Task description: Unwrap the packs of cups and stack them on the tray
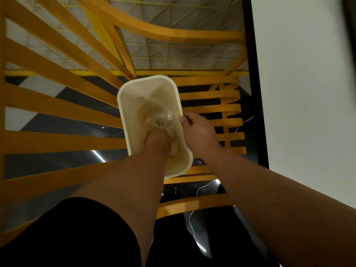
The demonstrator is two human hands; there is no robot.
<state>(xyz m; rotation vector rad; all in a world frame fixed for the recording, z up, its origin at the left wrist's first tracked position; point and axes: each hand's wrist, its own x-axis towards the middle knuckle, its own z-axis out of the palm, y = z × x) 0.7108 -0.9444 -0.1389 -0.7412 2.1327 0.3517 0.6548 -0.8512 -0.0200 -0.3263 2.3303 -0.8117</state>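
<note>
Wrapping point(163, 120), clear plastic, lay crumpled inside the cream bin point(123, 112); your left hand point(157, 140) reached in, grip indiscernible, while your right hand point(199, 130) pinched the 3 o'clock rim.

Slats: orange wooden slats point(57, 112) fan out
Floor: dark glossy floor point(63, 157) shows between
Cable: white cable point(192, 222) trails below
Bench: white bench point(308, 93) at right

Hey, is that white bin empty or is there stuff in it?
Not empty. The white bin holds crumpled clear plastic wrap, and the left hand reaches inside it. The right hand grips its rim.
</note>
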